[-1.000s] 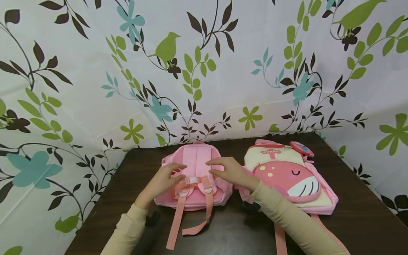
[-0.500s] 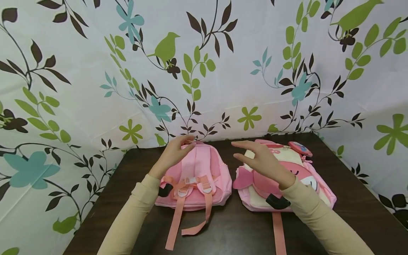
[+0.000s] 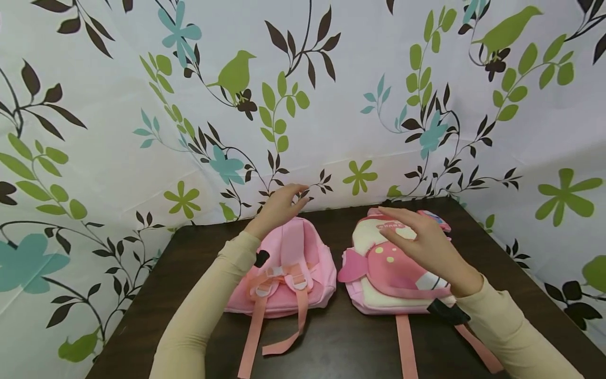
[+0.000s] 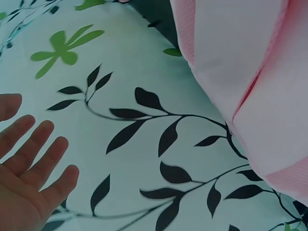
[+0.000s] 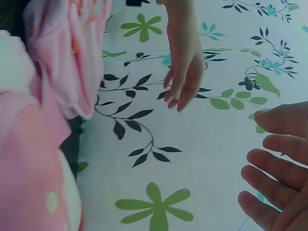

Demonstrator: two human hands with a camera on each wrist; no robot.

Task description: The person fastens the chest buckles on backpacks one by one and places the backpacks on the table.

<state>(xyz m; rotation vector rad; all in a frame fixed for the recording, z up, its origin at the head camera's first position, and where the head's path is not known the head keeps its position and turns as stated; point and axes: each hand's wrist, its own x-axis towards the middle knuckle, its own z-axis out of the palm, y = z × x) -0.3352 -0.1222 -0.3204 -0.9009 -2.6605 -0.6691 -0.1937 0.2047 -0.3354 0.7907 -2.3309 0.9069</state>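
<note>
With its fingers apart, the left hand (image 3: 280, 208) is above the pink backpack's (image 3: 294, 250) top, near the worktop's (image 3: 182, 279) far edge. The right hand (image 3: 428, 245), fingers likewise apart, hovers over the whale backpack (image 3: 390, 266); between the hands, a narrow gap separates the two backpacks.

We count one plain pink fabric backpack (image 3: 292, 245) and one cream-and-pink fabric backpack (image 3: 374, 299) with one rounded pink whale (image 3: 395, 268), two backpacks altogether. We find four loose salmon straps (image 3: 406, 342). We see one bare left hand (image 3: 278, 210), one bare right hand (image 3: 428, 247), two cream sleeves (image 3: 203, 300), two small black wrist devices (image 3: 447, 311), one dark brown table (image 3: 350, 347) and one white leaf-printed cloth (image 3: 322, 131).
</note>
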